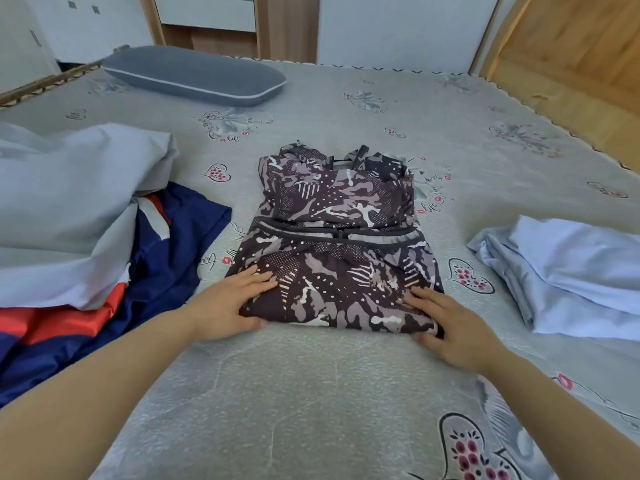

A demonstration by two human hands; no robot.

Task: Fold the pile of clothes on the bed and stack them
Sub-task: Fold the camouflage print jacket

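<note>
A dark patterned garment (337, 244) — purple, grey and white camouflage-like print with dots — lies flat in the middle of the bed (311, 393), its lower part doubled up so a folded edge faces the person. The left hand (230, 306) grips the near left corner of that fold, fingers laid over the top of the cloth and the thumb tucked under the edge. The right hand (450, 327) takes the near right corner the same way, fingers spread on top and the thumb at the edge below. Both forearms reach in from the bottom of the view.

To the left, a navy, red and white garment (149, 271) lies rumpled on the bed, partly under a large pale grey cloth (69, 202) heaped over it. To the right, well apart from the patterned piece, sits a light blue folded cloth (571, 271).

Farther back, a grey pillow (194, 76) rests near the head of the bed — the sheet is grey with heart and flower prints. White cabinets (204, 12) and wooden panels stand behind.
</note>
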